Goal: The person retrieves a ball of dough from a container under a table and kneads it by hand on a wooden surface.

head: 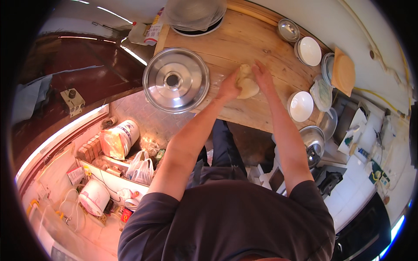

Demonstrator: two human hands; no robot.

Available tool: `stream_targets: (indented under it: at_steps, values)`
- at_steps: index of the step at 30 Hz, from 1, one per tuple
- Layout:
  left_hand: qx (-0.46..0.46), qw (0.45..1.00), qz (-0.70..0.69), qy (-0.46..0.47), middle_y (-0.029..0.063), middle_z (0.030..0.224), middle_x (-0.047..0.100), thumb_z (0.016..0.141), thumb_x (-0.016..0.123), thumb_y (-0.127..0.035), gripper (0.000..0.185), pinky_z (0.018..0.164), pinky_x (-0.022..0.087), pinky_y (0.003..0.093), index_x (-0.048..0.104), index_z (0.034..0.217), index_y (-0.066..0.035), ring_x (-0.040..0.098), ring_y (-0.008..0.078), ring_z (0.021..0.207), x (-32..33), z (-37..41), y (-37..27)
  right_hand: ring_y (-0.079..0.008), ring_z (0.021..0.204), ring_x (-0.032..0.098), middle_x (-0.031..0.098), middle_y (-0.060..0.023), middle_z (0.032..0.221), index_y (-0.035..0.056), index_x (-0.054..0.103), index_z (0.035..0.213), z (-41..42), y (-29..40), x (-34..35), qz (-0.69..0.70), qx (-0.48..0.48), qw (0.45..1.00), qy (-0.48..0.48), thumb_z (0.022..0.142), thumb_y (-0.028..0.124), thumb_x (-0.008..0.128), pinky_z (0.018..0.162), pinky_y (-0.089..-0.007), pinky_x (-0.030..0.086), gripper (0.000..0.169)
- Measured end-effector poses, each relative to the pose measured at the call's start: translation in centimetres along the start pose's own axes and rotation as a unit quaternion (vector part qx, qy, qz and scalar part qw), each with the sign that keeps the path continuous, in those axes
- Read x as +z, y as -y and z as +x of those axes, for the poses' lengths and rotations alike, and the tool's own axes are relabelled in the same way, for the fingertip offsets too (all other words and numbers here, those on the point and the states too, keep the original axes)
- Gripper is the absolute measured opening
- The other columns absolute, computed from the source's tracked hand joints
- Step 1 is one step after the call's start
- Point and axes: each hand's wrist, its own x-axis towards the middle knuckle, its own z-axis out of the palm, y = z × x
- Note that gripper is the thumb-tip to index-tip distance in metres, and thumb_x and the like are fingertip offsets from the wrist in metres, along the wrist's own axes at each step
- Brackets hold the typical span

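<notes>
A pale piece of dough lies on the wooden table, with a raised, folded-looking lump of dough at its far side. My left hand is at the left edge of the dough, its fingers curled against it. Touching or very near the lump's right side is my right hand, fingers extended. Whether the two dough parts are joined cannot be told. To the left of my hands a round steel lid with a dark knob rests at the table's edge.
White bowls, a steel bowl and a covered dish line the table's right side. A plastic-covered round pan stands at the far left. Below the near edge are bags and a bucket.
</notes>
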Motion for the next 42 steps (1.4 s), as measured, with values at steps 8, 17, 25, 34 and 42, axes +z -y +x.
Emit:
stream_targets:
  at_steps: [8,17,25,34,42]
  values:
    - [0.032,0.996,0.008,-0.086,0.0243,0.12,0.058,0.067,0.077,-0.005,0.07,0.098,0.044,0.0447,0.05,0.132,-0.006,0.054,0.0409,0.114,2.5,-3.9,0.9,-0.0353,0.086,0.064,0.066,-0.0202,0.094,0.001,0.067,0.09,1.8,5.5,-1.0,-0.303,-0.077,0.91,0.273,0.09,0.032,0.058,0.076,-0.0456,0.05,0.032]
    - [0.001,0.998,0.051,-0.043,0.0224,0.108,0.06,0.072,0.075,-0.008,0.066,0.089,0.048,0.0446,0.051,0.133,-0.009,0.057,0.0425,0.103,2.7,-5.5,0.4,-0.0365,0.095,0.058,0.062,-0.0159,0.097,0.0047,0.066,0.099,-8.6,2.5,-2.3,-0.283,-0.19,0.935,0.093,0.084,0.02,0.063,0.083,-0.0481,0.046,0.022]
    - [-0.028,0.998,0.005,-0.058,0.0261,0.113,0.055,0.072,0.074,-0.005,0.073,0.086,0.05,0.0448,0.043,0.138,-0.004,0.057,0.0435,0.103,2.8,-6.2,1.3,-0.032,0.1,0.055,0.06,-0.0109,0.102,0.0081,0.063,0.105,-8.6,3.5,0.5,-0.361,-0.12,0.924,0.03,0.083,0.022,0.064,0.084,-0.046,0.044,0.026]
    - [-0.013,0.997,0.068,0.019,0.0256,0.117,0.052,0.069,0.081,-0.017,0.074,0.089,0.048,0.0467,0.045,0.131,0.001,0.054,0.0447,0.108,0.2,-2.0,1.1,-0.0315,0.091,0.056,0.06,-0.0106,0.094,0.0104,0.063,0.085,-1.9,1.4,3.3,-0.392,-0.085,0.916,0.005,0.086,0.026,0.061,0.076,-0.0473,0.043,0.016]
    - [-0.013,0.998,0.064,0.011,0.0233,0.117,0.055,0.066,0.084,-0.027,0.068,0.092,0.046,0.0453,0.055,0.121,0.002,0.054,0.0423,0.11,-0.6,1.4,0.0,-0.0346,0.09,0.056,0.06,-0.0134,0.096,0.0102,0.062,0.085,2.0,0.7,3.3,-0.358,-0.034,0.933,0.007,0.089,0.029,0.059,0.076,-0.0493,0.043,0.019]
